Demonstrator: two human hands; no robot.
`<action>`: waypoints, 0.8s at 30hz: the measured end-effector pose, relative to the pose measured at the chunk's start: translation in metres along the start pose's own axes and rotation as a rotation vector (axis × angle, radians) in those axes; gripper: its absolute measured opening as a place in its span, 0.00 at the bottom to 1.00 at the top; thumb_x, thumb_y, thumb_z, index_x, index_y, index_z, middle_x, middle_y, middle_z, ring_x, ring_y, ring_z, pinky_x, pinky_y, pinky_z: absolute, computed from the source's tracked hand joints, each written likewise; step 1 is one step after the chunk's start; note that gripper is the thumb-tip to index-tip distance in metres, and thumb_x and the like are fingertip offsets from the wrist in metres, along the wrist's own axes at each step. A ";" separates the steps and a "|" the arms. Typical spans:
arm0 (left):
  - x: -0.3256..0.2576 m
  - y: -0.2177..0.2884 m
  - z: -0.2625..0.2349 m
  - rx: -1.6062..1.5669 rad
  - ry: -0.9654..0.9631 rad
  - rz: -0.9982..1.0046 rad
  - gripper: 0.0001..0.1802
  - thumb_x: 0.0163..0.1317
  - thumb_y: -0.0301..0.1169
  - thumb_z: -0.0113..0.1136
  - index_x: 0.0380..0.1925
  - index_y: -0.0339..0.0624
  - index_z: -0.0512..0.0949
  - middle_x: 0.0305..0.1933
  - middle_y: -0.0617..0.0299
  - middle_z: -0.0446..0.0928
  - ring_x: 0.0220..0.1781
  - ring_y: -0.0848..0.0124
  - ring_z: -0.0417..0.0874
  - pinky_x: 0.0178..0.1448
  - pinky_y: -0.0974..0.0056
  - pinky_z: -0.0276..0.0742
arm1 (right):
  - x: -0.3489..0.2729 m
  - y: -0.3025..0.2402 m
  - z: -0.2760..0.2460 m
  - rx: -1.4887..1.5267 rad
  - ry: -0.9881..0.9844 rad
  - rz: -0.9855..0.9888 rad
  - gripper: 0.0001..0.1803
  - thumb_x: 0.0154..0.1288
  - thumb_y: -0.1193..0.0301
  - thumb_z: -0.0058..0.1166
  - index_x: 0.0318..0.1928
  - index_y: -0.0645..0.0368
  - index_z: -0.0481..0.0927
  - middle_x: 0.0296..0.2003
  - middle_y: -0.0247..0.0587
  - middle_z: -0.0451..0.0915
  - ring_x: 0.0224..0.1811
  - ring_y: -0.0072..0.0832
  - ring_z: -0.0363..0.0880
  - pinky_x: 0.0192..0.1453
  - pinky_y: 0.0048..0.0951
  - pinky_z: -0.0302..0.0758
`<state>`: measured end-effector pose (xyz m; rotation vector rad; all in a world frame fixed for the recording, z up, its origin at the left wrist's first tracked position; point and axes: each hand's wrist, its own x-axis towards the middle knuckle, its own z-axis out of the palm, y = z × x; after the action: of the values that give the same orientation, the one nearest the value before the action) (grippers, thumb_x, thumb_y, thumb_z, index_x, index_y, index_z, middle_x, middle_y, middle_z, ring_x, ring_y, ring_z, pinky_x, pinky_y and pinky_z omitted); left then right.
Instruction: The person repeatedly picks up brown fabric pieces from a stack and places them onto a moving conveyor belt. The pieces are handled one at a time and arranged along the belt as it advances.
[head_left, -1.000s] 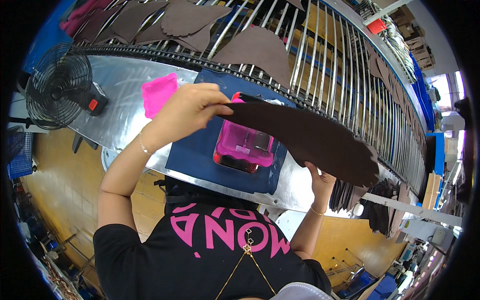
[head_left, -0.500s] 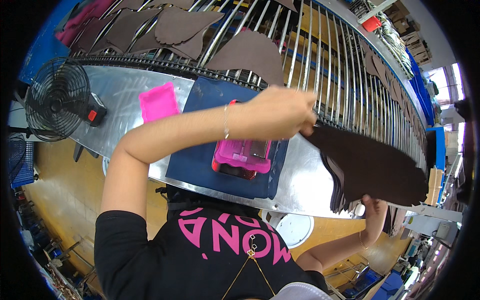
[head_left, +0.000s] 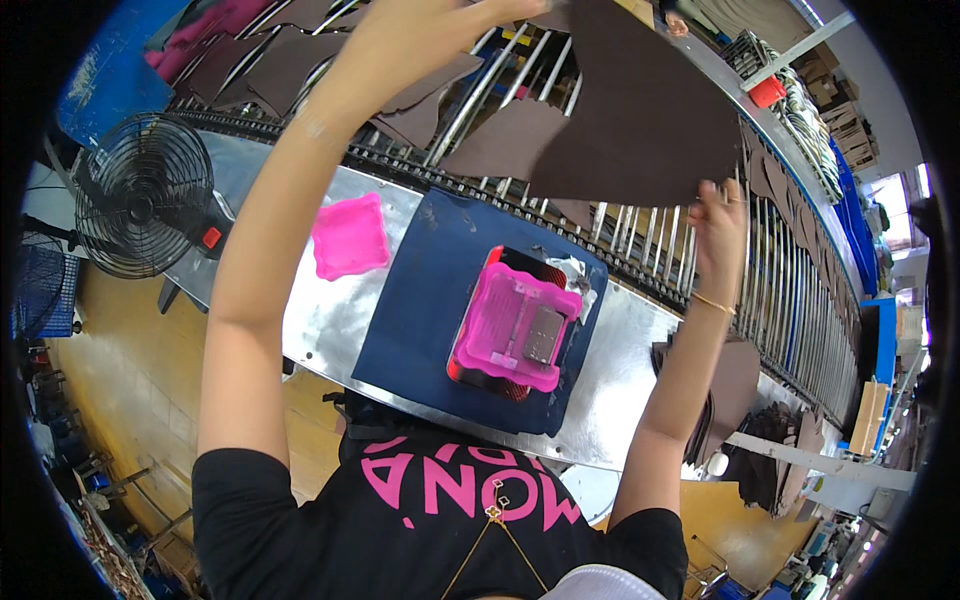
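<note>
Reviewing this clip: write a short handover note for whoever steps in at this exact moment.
Left hand: raised over the roller rack, gripping the top of a large dark brown leather piece.
Right hand: pinching that piece's lower right edge.
Other brown pieces lie on the rollers.
On the metal table: a blue mat with a pink tray on it, a pink mould beside it.
Done: piece lifted off the table.
Left: piece not yet laid on the rack.

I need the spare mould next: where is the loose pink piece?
In the head view, the loose pink piece lies flat on the metal table, left of the blue mat and right of the black fan.
</note>
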<state>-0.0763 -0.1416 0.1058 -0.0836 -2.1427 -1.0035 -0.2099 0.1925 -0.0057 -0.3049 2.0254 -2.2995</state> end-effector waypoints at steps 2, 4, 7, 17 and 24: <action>-0.022 -0.043 -0.015 0.102 0.045 0.049 0.19 0.59 0.38 0.62 0.49 0.44 0.76 0.49 0.61 0.75 0.48 0.68 0.76 0.51 0.66 0.71 | 0.023 0.057 0.012 0.177 -0.043 0.159 0.14 0.65 0.74 0.55 0.46 0.55 0.65 0.27 0.32 0.75 0.23 0.21 0.78 0.27 0.23 0.79; -0.052 -0.069 -0.034 0.152 0.042 -0.061 0.19 0.57 0.40 0.63 0.48 0.49 0.78 0.46 0.59 0.73 0.47 0.67 0.75 0.50 0.64 0.71 | 0.033 0.097 0.036 0.279 -0.120 0.252 0.09 0.66 0.76 0.52 0.43 0.52 0.68 0.27 0.30 0.74 0.24 0.21 0.78 0.27 0.23 0.79; -0.095 -0.093 -0.067 0.139 -0.011 -0.251 0.25 0.57 0.38 0.65 0.55 0.49 0.72 0.50 0.60 0.70 0.49 0.70 0.72 0.50 0.66 0.70 | 0.045 0.138 0.063 0.306 -0.091 0.419 0.06 0.68 0.77 0.47 0.42 0.53 0.67 0.28 0.31 0.73 0.25 0.21 0.76 0.29 0.23 0.80; -0.166 -0.098 -0.092 0.154 0.013 -0.512 0.27 0.57 0.39 0.65 0.57 0.51 0.71 0.52 0.60 0.71 0.51 0.68 0.74 0.50 0.65 0.70 | 0.066 0.171 0.103 0.182 -0.072 0.592 0.11 0.69 0.78 0.44 0.50 0.58 0.65 0.34 0.39 0.74 0.28 0.26 0.78 0.31 0.25 0.81; -0.161 -0.094 -0.080 0.093 -0.029 -0.498 0.28 0.58 0.36 0.64 0.59 0.49 0.69 0.54 0.59 0.71 0.52 0.68 0.74 0.51 0.64 0.70 | 0.032 0.130 0.068 -0.126 -0.080 0.431 0.22 0.64 0.62 0.58 0.49 0.60 0.64 0.25 0.38 0.75 0.19 0.22 0.74 0.18 0.19 0.71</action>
<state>0.0541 -0.2221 -0.0277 0.5051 -2.2854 -1.1767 -0.2393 0.1031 -0.1231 0.0342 1.9656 -1.8784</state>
